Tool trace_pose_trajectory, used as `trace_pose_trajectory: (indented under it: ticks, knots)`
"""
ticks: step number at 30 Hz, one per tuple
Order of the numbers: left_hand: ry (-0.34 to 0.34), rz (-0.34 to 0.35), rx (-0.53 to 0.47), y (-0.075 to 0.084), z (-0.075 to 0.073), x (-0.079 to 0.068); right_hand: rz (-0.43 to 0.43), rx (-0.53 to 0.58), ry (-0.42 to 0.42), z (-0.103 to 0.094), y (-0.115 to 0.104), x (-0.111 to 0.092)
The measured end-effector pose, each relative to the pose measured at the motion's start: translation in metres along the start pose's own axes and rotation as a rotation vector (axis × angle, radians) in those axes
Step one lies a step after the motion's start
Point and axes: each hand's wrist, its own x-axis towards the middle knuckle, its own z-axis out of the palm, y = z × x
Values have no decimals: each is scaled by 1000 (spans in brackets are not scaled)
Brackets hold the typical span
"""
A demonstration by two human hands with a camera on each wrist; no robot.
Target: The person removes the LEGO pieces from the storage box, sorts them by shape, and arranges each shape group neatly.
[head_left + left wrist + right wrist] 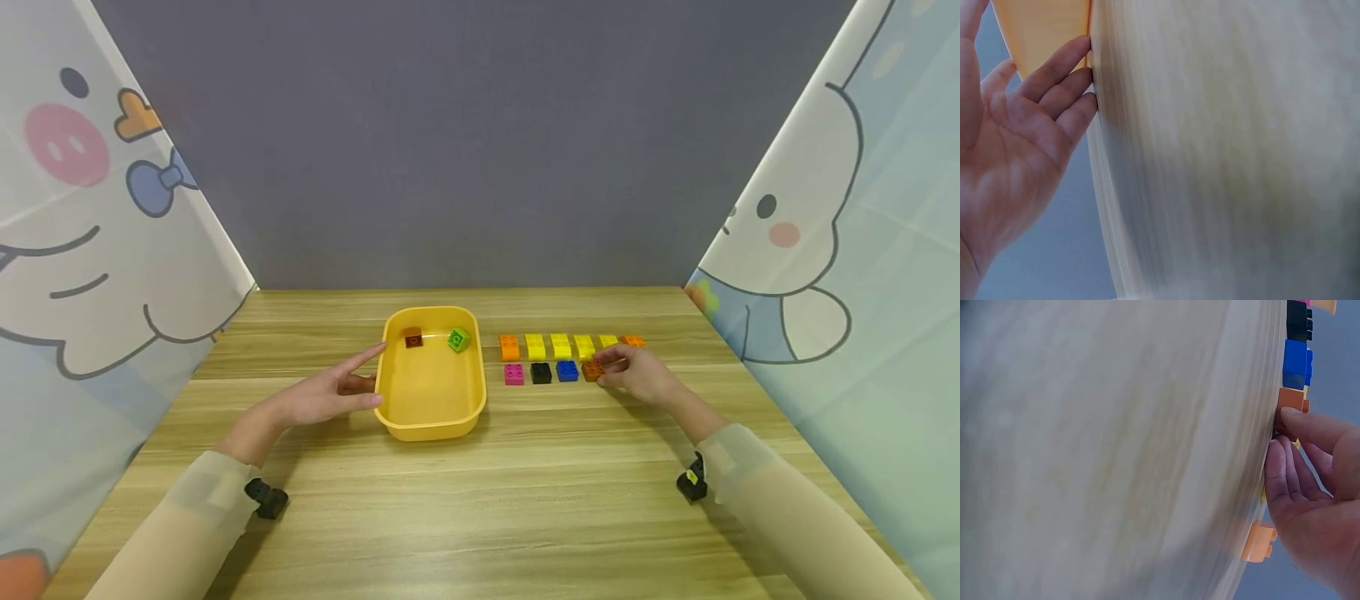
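Observation:
My right hand [637,373] pinches a brown toy brick [1291,400] with thumb and fingers, low at the tabletop. This brick is at the right end of a front row with a pink brick [513,374], a black brick [541,372] and a blue brick [567,371]. On the other side, my left hand [330,393] has its fingers spread, with the tips at the left wall of a yellow tub [431,432]. Inside the tub, toward its far end, lie a dark brown brick [413,338] and a tilted green brick [458,339].
Behind the front row runs a back row: an orange brick [509,347] at its left, several yellow bricks [560,346], and another orange brick [634,341] at its right, partly behind my right hand. A grey panel [472,150] stands beyond the wooden table [450,517], with cartoon-print cloths at both sides.

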Motion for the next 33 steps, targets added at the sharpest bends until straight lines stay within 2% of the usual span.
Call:
trace_pose_trajectory:
  ticks: [6, 11, 14, 17, 22, 33]
  knots:
    - [9, -5, 13, 0, -1, 0, 4, 37, -1, -6, -3, -6]
    - [11, -12, 25, 1, -1, 0, -19, 15, 62, -11, -15, -11]
    - [14, -21, 29, 1, -2, -1, -72, -10, 109, -8, -29, -12]
    - [18, -26, 34, 1, -2, -2, -136, -7, 122, 1, -47, -9]
    - [22, -29, 30, 2, -1, -2, -219, 41, 58, 23, -80, 1]
    - [17, -28, 20, 4, 2, -2, -365, 27, 0, 72, -147, 41]
